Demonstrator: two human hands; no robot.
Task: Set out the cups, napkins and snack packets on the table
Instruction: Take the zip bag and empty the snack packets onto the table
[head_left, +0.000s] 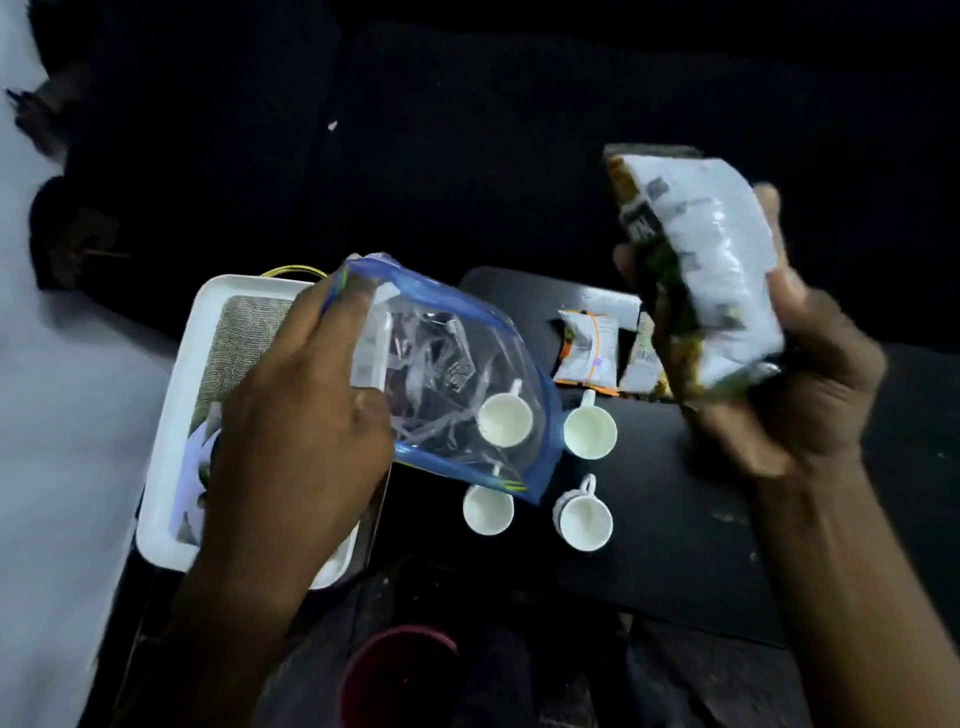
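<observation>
My left hand (306, 395) grips a clear zip bag with a blue edge (452, 374), held above the dark table (675, 519). My right hand (789, 374) holds up a white and green snack packet (701, 270), raised at the right. Several small white cups stand on the table: one seen through the bag (505, 419), one beside it (590, 431), and two nearer me (488, 509) (583, 519). More snack packets (592, 348) lie flat at the table's far side, partly behind the raised packet.
A white tray (176, 415) with a grey cloth (244, 343) sits at the left, partly under my left arm. A dark red round container (400, 670) stands low in the middle. Surroundings are dark; a pale surface runs down the far left.
</observation>
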